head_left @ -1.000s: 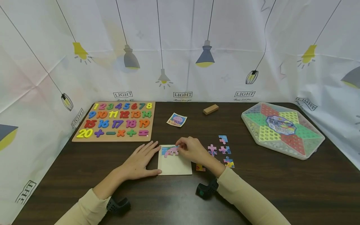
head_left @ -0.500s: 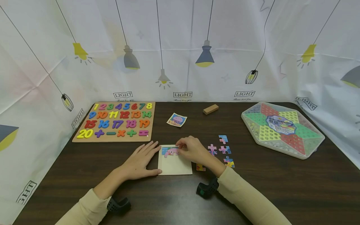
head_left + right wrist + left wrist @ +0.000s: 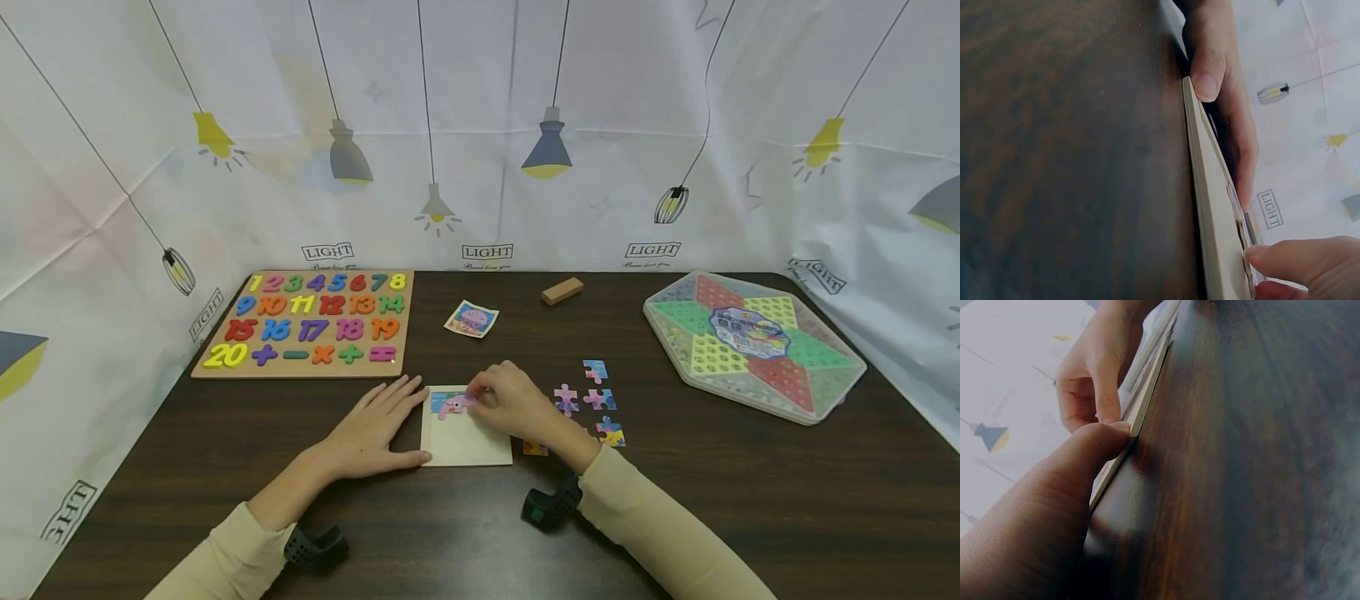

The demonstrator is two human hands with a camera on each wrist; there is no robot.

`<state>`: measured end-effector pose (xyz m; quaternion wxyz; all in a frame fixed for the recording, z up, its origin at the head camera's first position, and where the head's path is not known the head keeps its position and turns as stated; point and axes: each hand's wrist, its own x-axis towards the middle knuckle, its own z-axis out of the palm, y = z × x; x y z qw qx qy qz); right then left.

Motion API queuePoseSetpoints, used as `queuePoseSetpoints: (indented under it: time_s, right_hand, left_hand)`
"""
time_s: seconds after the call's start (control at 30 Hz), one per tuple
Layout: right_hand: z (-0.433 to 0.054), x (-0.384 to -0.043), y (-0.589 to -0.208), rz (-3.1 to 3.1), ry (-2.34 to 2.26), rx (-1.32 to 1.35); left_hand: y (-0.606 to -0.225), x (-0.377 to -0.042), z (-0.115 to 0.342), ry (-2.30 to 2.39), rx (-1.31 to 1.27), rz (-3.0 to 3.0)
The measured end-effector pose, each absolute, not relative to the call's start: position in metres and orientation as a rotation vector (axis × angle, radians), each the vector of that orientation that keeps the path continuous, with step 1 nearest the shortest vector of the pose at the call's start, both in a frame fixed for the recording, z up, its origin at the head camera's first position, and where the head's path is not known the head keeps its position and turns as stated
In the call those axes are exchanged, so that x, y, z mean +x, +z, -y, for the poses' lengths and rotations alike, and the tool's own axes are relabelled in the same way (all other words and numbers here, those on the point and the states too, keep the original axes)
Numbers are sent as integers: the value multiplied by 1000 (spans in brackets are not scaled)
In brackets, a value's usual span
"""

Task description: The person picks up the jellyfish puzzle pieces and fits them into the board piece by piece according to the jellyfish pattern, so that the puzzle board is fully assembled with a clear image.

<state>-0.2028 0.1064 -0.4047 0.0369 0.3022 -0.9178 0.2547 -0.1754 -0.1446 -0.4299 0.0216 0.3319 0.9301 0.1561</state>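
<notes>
A pale square wooden puzzle tray (image 3: 461, 442) lies flat on the dark table. Joined pieces with a pink animal on blue (image 3: 448, 406) fill part of its top row. My left hand (image 3: 375, 433) lies along the tray's left side, fingers stretched out, its thumb on the near left corner. Over the top right of the tray, my right hand (image 3: 513, 404) pinches a puzzle piece, mostly hidden under the fingers, against the row. From the right wrist view, the right thumb (image 3: 1291, 259) sits at the edge of the pieces, just above the tray surface.
Loose puzzle pieces (image 3: 600, 400) lie right of the tray, some partly behind the right forearm. Beyond it are a picture card (image 3: 471, 319) and a small wooden block (image 3: 562, 292). A number board (image 3: 307, 321) stands left, a hexagonal game box (image 3: 750, 342) right.
My right hand has shifted very slightly left over the top row, covering a little more of it. The left hand and the tray keep their place.
</notes>
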Motion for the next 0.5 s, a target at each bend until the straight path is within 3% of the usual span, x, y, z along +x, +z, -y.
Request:
queuePoseSetpoints:
  time_s: [0.5]
  right_hand:
    - [-104, -203, -410, 2810, 720, 917]
  left_hand:
    - [-433, -176, 144, 480, 1022, -2898]
